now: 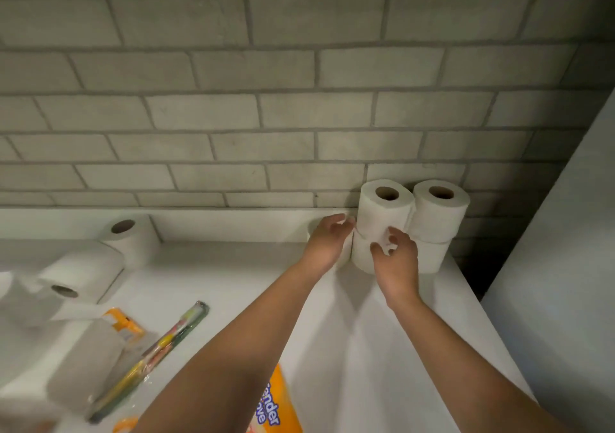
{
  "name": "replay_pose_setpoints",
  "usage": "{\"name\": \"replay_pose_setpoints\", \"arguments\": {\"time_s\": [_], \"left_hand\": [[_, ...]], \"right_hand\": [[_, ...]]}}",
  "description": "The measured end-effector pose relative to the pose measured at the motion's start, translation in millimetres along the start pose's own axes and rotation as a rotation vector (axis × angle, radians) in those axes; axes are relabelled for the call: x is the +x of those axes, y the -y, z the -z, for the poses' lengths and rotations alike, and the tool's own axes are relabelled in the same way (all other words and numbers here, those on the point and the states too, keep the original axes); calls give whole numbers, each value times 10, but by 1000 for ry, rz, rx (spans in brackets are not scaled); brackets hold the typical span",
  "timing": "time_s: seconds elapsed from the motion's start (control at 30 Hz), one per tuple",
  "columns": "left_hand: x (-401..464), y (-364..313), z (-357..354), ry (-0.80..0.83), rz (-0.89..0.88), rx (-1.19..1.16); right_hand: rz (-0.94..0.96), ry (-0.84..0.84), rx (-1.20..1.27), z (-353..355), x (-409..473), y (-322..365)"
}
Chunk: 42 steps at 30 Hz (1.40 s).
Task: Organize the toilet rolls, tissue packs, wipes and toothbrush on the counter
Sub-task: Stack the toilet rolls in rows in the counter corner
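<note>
Reaching to the far right corner of the white counter (349, 332), both hands meet a block of toilet rolls stacked two high against the grey brick-tiled wall (266, 99). The left hand (327, 242) has its fingers curled over a single low roll (346, 252), mostly hidden behind it, just left of the stack. The right hand (396, 259) touches the near stack, its fingertips loosely bent at the seam between the upper roll (382, 209) and the lower roll (362, 259); whether it grips or only steadies them cannot be told. A second stack of two rolls (436, 219) stands touching at 3 o'clock of the first.

At 9 o'clock, well apart, an upright roll (129, 236) sits by the wall, and a roll on its side (80, 276) lies near it. At 7 o'clock a packaged toothbrush (156, 356) lies diagonally beside a blurred grey roll (86, 362) and an orange-edged pack (124, 322). At 6 o'clock an orange tissue pack (276, 406) shows between the forearms.
</note>
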<state>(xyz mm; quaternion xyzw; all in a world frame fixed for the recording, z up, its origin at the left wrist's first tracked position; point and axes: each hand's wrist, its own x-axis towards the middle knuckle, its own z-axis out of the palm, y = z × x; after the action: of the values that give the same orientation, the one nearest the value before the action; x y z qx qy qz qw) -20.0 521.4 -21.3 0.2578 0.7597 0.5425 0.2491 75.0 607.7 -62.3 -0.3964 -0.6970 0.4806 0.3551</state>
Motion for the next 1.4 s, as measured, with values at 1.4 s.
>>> {"name": "replay_pose_setpoints", "arguments": {"time_s": [1.4], "left_hand": [[-3552,1532,2059,-879,336,-141]], "right_hand": [[-187,1345,257,-1236,-3303,555]]}}
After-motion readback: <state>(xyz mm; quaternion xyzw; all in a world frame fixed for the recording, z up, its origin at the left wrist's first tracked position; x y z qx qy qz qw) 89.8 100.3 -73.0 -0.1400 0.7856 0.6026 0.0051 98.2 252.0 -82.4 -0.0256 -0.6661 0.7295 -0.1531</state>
